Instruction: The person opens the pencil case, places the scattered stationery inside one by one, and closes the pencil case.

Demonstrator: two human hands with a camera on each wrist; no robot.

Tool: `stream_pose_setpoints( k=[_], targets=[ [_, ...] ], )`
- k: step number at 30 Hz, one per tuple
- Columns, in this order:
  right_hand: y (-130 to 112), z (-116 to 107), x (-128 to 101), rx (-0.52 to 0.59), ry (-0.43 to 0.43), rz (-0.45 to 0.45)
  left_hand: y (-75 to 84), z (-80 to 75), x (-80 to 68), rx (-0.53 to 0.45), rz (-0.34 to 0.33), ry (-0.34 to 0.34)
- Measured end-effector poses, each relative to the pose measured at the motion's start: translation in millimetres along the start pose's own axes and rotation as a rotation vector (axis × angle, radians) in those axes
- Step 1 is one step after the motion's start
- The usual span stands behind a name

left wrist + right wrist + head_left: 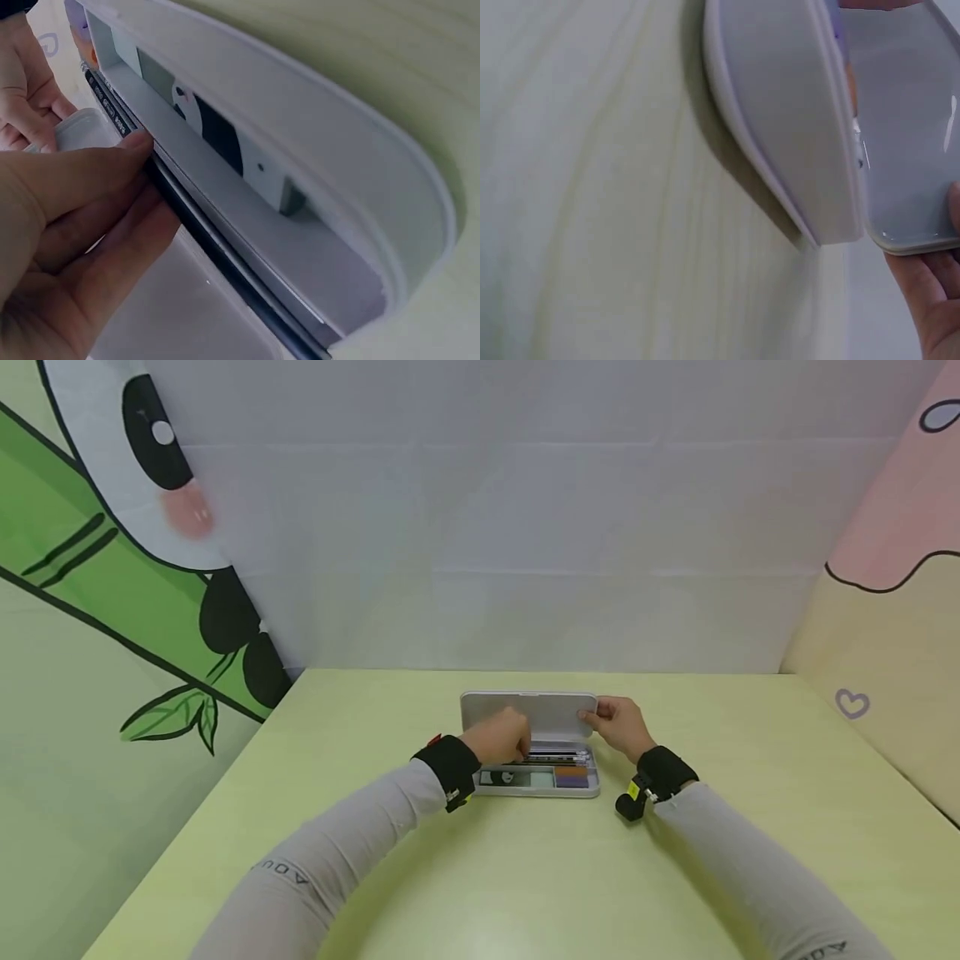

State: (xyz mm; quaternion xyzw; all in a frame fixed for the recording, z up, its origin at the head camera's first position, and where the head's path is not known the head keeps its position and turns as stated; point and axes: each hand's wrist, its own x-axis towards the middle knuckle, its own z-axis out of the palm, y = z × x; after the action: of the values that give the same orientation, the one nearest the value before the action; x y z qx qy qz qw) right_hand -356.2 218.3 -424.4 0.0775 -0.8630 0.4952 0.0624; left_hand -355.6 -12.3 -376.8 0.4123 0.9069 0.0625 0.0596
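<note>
A white pencil case [540, 792] lies on the table with its lid [551, 714] raised. My left hand [498, 737] reaches into it and pinches a black pencil [214, 244] with white lettering between thumb and fingers, along the tray's edge. At the lid's right end, my right hand [621, 727] grips the edge, thumb on the inner face and fingers behind. In the front compartment sit a panda-printed eraser [210, 135], a pale block [541, 779], and orange and purple pieces [572, 777]. Other pencils [558, 753] lie in the back compartment, partly hidden by the left hand.
The pale yellow table [525, 877] extends around the case. Behind it hangs a white cloth backdrop [525, 543]. Cartoon-printed panels [97, 693] stand at left and right. Each wrist wears a black band [666, 772] with a small camera.
</note>
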Motion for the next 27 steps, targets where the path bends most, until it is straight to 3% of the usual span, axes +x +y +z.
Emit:
stream_pose_setpoints(
  k=[7,14,19,27],
  targets=[
    [-4,7,-13,-0.008,0.014,-0.009,1.1,7.8,-5.1,0.031,0.066,-0.014],
    [-8,12,-25,-0.013,0.031,0.006,-0.3,10.5,-12.3,-0.018,0.083,-0.044],
    [-14,19,-35,-0.023,0.055,0.035,-1.6,9.8,-23.9,-0.069,0.075,-0.059],
    [-25,30,-57,-0.029,0.09,0.065,-6.0,0.7,-52.9,-0.128,0.062,-0.022]
  ],
)
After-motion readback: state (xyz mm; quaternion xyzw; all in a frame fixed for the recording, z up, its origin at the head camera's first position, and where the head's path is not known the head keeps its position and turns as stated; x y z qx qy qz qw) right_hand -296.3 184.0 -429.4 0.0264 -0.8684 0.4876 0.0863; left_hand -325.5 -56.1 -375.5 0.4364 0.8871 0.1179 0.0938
